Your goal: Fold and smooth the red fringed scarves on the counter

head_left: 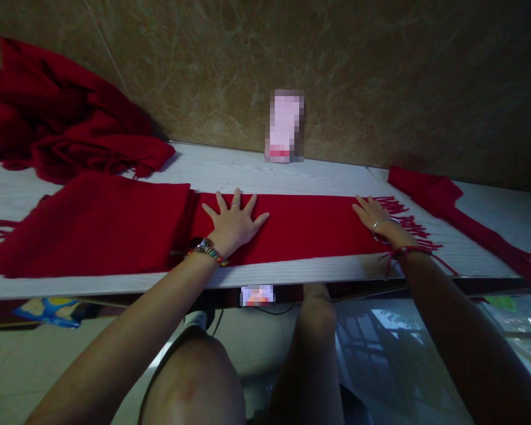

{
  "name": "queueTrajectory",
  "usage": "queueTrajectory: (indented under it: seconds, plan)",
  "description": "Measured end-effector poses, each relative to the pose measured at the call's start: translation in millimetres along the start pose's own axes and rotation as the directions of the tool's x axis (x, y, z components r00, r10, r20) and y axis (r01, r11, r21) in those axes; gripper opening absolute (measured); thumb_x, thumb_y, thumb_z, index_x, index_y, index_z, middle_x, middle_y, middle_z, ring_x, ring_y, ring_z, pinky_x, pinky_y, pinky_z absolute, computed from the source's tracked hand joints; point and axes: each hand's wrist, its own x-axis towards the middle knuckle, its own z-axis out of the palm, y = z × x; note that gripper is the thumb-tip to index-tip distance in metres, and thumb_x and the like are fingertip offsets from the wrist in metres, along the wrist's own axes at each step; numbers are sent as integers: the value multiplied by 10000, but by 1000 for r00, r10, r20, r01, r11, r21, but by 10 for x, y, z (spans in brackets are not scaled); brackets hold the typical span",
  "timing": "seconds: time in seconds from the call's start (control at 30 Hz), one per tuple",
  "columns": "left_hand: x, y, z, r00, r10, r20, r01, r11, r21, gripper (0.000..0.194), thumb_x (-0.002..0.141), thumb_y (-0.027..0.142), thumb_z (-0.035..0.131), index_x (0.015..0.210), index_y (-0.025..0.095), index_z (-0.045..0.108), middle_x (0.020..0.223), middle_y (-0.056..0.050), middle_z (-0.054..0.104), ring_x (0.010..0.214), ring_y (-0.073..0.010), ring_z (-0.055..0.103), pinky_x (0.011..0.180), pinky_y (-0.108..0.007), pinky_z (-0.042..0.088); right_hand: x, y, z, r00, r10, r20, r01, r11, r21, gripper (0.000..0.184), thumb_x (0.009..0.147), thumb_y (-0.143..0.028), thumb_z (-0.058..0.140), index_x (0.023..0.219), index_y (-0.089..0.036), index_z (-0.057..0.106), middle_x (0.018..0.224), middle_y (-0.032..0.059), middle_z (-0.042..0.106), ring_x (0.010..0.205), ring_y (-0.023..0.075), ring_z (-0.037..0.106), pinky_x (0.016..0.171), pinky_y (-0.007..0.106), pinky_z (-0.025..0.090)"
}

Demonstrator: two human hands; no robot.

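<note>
A red fringed scarf lies stretched flat along a narrow white table. My left hand rests on it with all fingers spread wide, close to a folded part of red cloth on the left. Near the fringed right end, my right hand presses on the scarf, fingers extended and palm down. Neither hand grips anything. The fringe shows just past my right hand, partly hidden by the wrist. Whether the folded cloth and the flat length are one piece, I cannot tell.
A crumpled heap of red cloth sits at the back left. Another narrow red scarf lies at the right, hanging slightly over the front edge. A pale pink, blurred object leans on the brown marbled wall. My knees are below the table edge.
</note>
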Motion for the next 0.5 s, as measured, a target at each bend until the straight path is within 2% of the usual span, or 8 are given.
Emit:
queueTrajectory:
  seconds: [0.1, 0.13, 0.27, 0.5]
  plan:
    - [8, -4, -3, 1000, 7, 4, -7, 1000, -10, 662, 873, 646, 198, 1457, 336, 235, 1567, -36, 105, 1382, -465, 2, 1015, -741, 65, -19, 8, 20, 992, 123, 14, -124, 992, 36, 560, 938, -434, 268, 1420, -167, 362, 1485, 160, 343, 1367, 303, 297, 1062, 509, 313]
    - [10, -5, -4, 1000, 10, 5, -10, 1000, -15, 662, 874, 645, 199, 1457, 334, 235, 1567, -36, 105, 1382, -465, 0, 1015, -741, 64, -31, -5, 21, 991, 132, 5, -132, 990, 48, 557, 937, -434, 271, 1419, -170, 364, 1487, 154, 342, 1371, 294, 291, 1069, 502, 305]
    - [6, -12, -10, 1000, 21, 4, -21, 999, -29, 660, 874, 643, 209, 1456, 332, 242, 1566, -41, 112, 1383, -463, 5, 1020, -734, 66, -55, -28, 23, 990, 142, -16, -139, 986, 95, 532, 930, -407, 302, 1396, -170, 398, 1474, 138, 372, 1373, 262, 293, 1081, 478, 296]
    - [-10, -13, -28, 999, 37, 1, -37, 999, -30, 661, 878, 640, 204, 1456, 323, 244, 1563, -55, 123, 1385, -460, 16, 1023, -730, 75, -33, 19, 48, 988, 120, -100, -103, 981, 164, 477, 901, -328, 355, 1314, -136, 496, 1409, 141, 466, 1323, 255, 386, 1073, 445, 323]
